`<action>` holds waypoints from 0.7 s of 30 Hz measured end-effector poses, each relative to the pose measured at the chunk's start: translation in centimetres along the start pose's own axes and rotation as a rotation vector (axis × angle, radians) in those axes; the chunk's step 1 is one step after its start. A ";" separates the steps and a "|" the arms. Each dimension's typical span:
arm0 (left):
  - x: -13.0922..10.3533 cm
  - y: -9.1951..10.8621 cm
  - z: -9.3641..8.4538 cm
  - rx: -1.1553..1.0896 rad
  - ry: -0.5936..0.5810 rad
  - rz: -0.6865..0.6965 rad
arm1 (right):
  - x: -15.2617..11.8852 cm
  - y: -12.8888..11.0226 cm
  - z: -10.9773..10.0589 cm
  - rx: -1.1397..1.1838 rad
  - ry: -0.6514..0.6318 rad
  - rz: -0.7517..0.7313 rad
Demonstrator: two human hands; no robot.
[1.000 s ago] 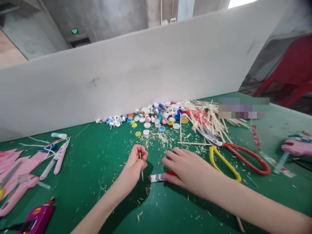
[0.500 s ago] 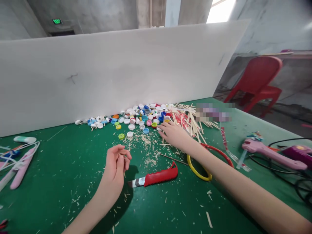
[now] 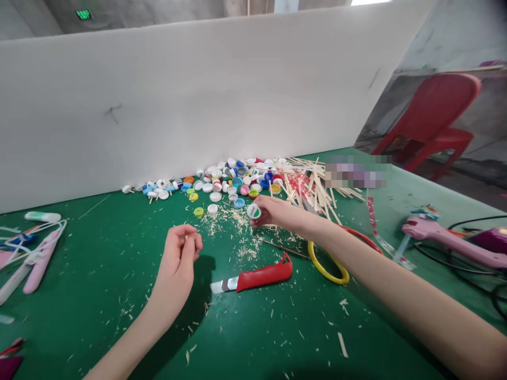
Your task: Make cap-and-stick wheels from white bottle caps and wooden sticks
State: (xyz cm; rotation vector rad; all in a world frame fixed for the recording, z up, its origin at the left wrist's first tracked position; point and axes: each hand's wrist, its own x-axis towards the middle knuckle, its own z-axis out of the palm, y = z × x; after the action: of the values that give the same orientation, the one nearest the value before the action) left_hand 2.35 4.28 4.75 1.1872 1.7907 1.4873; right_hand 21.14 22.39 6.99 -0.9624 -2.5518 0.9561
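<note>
My right hand (image 3: 273,212) pinches a white bottle cap (image 3: 254,211) with a green mark, held a little above the wood shavings (image 3: 247,248). My left hand (image 3: 180,253) is raised over the table, its fingers curled against the thumb. Whatever those fingers hold is too small and hidden to name. Between the hands and nearer to me lies a utility knife (image 3: 264,276) with a red handle, its blade pointing left. Loose bottle caps (image 3: 237,182) in many colours are heaped just beyond my right hand.
Thin wooden sticks (image 3: 312,184) lie at the back right. Scissors with a yellow and red handle (image 3: 328,272) sit under my right forearm. A pink glue gun (image 3: 447,240) and cables are at right, pink tools (image 3: 41,264) at left. A white board (image 3: 198,100) borders the back.
My right hand has lifted a white bottle cap from the pile and drawn it slightly toward me. My left hand has shifted a little left, still curled. The camera view has tilted down.
</note>
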 end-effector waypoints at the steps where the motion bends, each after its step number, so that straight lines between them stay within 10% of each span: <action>1: -0.1 0.1 0.0 0.035 -0.017 0.003 | -0.3 -0.9 0.4 0.114 -0.091 0.013; 10: -1.4 0.4 0.2 0.470 -0.275 0.144 | -2.5 -5.1 3.5 0.782 -0.555 0.147; 21: -2.0 -0.3 0.0 0.901 -0.201 0.574 | -3.6 -6.0 4.7 0.955 -0.498 0.380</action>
State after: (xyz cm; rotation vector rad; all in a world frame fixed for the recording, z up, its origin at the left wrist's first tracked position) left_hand 3.25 2.56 4.17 2.3403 2.1342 0.7011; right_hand 18.79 14.27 7.40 -0.9530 -1.7677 2.4436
